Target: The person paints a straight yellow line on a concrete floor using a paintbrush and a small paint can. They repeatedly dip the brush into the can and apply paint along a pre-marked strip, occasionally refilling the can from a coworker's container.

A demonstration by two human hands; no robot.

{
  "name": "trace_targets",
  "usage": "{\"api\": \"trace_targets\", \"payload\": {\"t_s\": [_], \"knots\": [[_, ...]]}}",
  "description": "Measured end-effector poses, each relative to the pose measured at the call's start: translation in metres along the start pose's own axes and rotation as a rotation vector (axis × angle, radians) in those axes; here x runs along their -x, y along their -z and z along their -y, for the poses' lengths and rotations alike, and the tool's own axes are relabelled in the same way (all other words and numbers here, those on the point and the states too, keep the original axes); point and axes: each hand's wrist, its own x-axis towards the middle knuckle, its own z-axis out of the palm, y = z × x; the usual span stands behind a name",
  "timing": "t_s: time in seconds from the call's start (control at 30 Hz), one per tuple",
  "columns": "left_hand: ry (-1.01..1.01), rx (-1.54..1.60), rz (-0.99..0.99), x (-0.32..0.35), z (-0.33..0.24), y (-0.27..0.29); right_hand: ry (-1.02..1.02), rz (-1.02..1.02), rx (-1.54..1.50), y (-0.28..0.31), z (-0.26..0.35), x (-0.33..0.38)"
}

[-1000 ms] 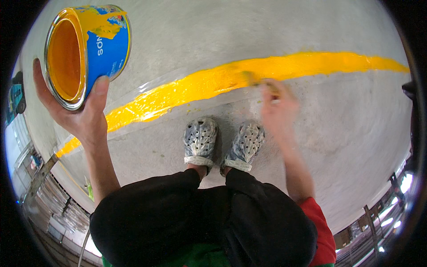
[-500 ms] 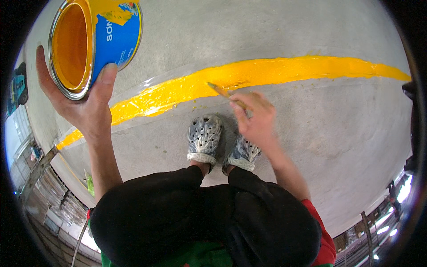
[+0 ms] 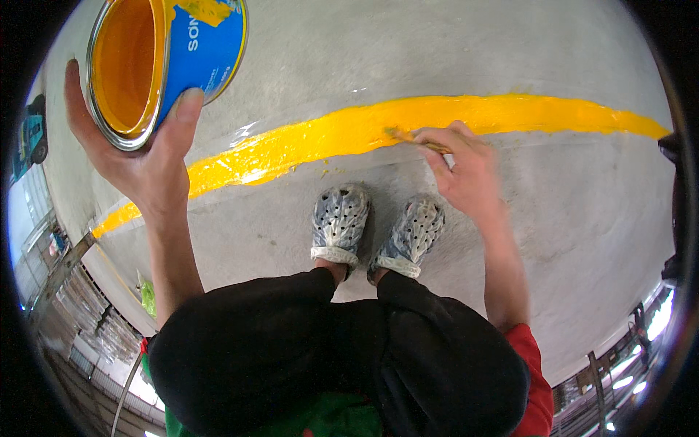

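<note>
At the upper left, my left hand (image 3: 149, 164) grips a blue paint can (image 3: 207, 54) from below, its thumb on the side. The can is tilted with its mouth toward me, and orange-yellow paint coats the inside. Right of the middle, my right hand (image 3: 462, 171) is closed round the handle of a paintbrush (image 3: 431, 144). Its bristle end touches the wet yellow stripe (image 3: 320, 138) painted across the grey floor. Part of the handle is hidden by my fingers.
My feet in grey-and-white clogs (image 3: 341, 222) stand just on the near side of the stripe. Small yellow specks lie on the concrete floor (image 3: 553, 218) near it. A teal vehicle (image 3: 30, 138) stands at the far left, and a green item (image 3: 148, 297) lies lower left.
My right hand has moved right with the brush, whose tip slid along the stripe. The can in my left hand has shifted slightly right.
</note>
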Motion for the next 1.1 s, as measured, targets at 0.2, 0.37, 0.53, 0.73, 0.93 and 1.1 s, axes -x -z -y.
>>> {"api": "trace_targets", "payload": {"t_s": [0.2,0.37,0.53,0.73,0.93,1.1], "knots": [[-0.005,0.023,0.016,0.000,0.000,0.001,-0.189,0.012,0.075,0.007,-0.004,0.000],[0.019,0.040,0.018,0.001,0.000,0.000,-0.067,-0.008,0.028,0.008,-0.009,-0.001],[0.009,-0.021,0.011,0.000,-0.001,0.001,-0.053,0.027,-0.003,0.004,-0.009,-0.002],[-0.001,0.003,0.019,0.001,0.000,0.002,-0.109,-0.016,-0.002,0.013,-0.010,-0.003],[-0.002,0.022,0.027,0.001,0.000,-0.001,0.002,0.082,0.060,0.018,-0.010,-0.006],[0.000,-0.029,0.007,-0.001,-0.003,-0.001,-0.035,0.085,0.050,0.017,-0.006,-0.011]]}}
